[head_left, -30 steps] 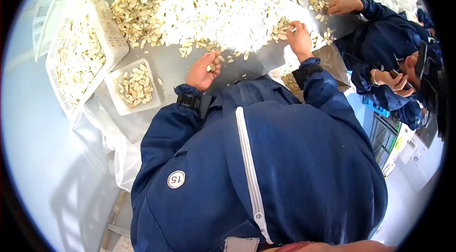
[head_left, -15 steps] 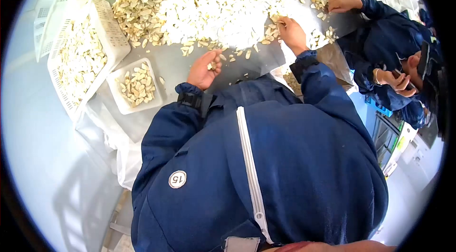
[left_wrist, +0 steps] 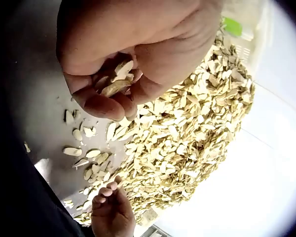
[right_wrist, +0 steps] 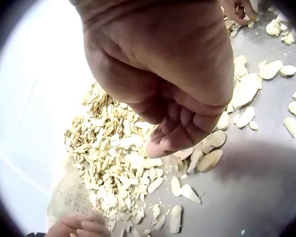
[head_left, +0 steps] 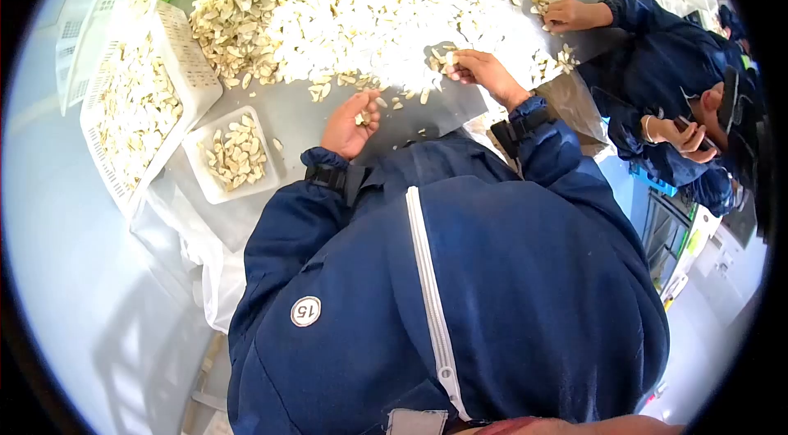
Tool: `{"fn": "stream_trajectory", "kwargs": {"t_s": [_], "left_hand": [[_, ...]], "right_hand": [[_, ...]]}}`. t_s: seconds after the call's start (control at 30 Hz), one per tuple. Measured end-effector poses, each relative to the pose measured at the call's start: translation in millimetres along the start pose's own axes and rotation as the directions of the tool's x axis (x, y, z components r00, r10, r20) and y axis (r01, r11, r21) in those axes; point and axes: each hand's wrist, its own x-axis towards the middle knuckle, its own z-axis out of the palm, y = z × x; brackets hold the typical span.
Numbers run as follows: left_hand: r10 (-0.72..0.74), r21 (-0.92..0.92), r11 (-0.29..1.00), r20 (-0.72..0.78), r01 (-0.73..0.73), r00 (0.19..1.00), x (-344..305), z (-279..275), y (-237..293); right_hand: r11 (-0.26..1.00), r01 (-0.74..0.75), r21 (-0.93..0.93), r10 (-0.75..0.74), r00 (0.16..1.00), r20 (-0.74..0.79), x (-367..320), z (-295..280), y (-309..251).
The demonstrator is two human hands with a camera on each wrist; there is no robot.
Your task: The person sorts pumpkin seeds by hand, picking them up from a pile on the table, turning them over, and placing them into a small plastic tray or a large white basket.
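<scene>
My left hand (head_left: pixel 351 125) is curled palm-up at the near edge of a big heap of pale dried slices (head_left: pixel 353 16). In the left wrist view, several small slices (left_wrist: pixel 117 86) lie held in its bent fingers. My right hand (head_left: pixel 488 76) reaches to the front of the heap, its thumb and fingertips close together at a pale slice (head_left: pixel 450 60), which they appear to pinch. A small cluster of loose slices (right_wrist: pixel 207 155) lies under and beside those fingertips in the right wrist view. The fingertips' far side is hidden there.
A white tub (head_left: pixel 272 176) with some slices stands left of my left hand. Beyond it is a perforated white basket (head_left: pixel 190 57) full of slices. At right, another person's hand (head_left: pixel 574 15) touches the heap's edge; their other hand (head_left: pixel 683 139) holds a dark phone-like object.
My right hand has moved left and nearer to me along the heap's front edge, and a cluster of loose slices has shifted left with it. The left hand stays almost in place.
</scene>
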Motion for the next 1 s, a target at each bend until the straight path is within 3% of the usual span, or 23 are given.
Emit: {"fn": "stream_trajectory", "kwargs": {"t_s": [0.13, 0.23, 0.33, 0.4, 0.43, 0.47, 0.53, 0.63, 0.67, 0.77, 0.8, 0.83, 0.9, 0.97, 1.0], "left_hand": [[-0.021, -0.01, 1.0, 0.009, 0.021, 1.0, 2, -1, -2], [-0.019, 0.001, 1.0, 0.02, 0.019, 1.0, 4, 1, -1], [-0.017, 0.009, 1.0, 0.018, 0.016, 1.0, 5, 6, -1], [-0.018, 0.003, 1.0, 0.032, 0.018, 0.999, 5, 7, -2], [-0.019, 0.012, 1.0, 0.028, 0.019, 0.999, 4, 8, -2], [-0.018, 0.021, 1.0, 0.023, 0.017, 1.0, 4, 8, -2], [-0.017, 0.029, 0.999, 0.019, 0.017, 1.0, 3, 6, 0], [-0.021, 0.022, 1.0, 0.014, 0.021, 1.0, 3, 0, -1], [-0.019, 0.02, 1.0, 0.007, 0.019, 1.0, 3, -2, -1], [-0.015, 0.002, 1.0, 0.0, 0.015, 1.0, 4, -1, -2], [-0.015, -0.007, 1.0, -0.003, 0.015, 1.0, 4, -1, -1], [-0.015, -0.011, 1.0, -0.01, 0.015, 1.0, 3, 0, -1], [-0.012, -0.019, 1.0, -0.023, 0.011, 1.0, 1, 0, 0], [-0.014, -0.022, 1.0, -0.045, 0.013, 0.999, 0, 0, 0], [-0.017, -0.022, 1.0, -0.054, 0.016, 0.998, 2, 1, -1]], "right_hand": [[0.989, -0.026, 0.143, 0.022, 0.999, 0.03, -17, 15, -18], [0.992, 0.006, 0.125, -0.01, 0.999, 0.03, -15, 22, -16], [0.977, 0.13, -0.17, -0.116, 0.989, 0.088, -15, 38, -20], [0.948, 0.197, -0.251, -0.153, 0.971, 0.184, -12, 51, -18], [0.91, 0.249, -0.331, -0.172, 0.954, 0.244, -8, 55, -14], [0.803, 0.292, -0.52, -0.226, 0.956, 0.188, -6, 58, -10], [0.487, 0.288, -0.825, -0.356, 0.928, 0.114, -8, 65, -7], [0.208, 0.595, -0.776, -0.568, 0.72, 0.4, 0, 67, 1], [0.133, 0.643, -0.754, -0.551, 0.68, 0.483, -3, 66, 4], [0.162, 0.626, -0.763, -0.465, 0.73, 0.501, -4, 53, 13], [0.077, 0.649, -0.757, -0.594, 0.64, 0.488, 12, 40, 31], [0.18, 0.601, -0.779, -0.592, 0.699, 0.402, 7, 27, 27], [0.229, 0.362, -0.904, -0.547, 0.816, 0.188, 0, -2, 21], [0.279, 0.265, -0.923, -0.628, 0.778, 0.034, -2, -35, 20], [0.347, 0.21, -0.914, -0.591, 0.806, -0.039, -1, -40, 12]]}}
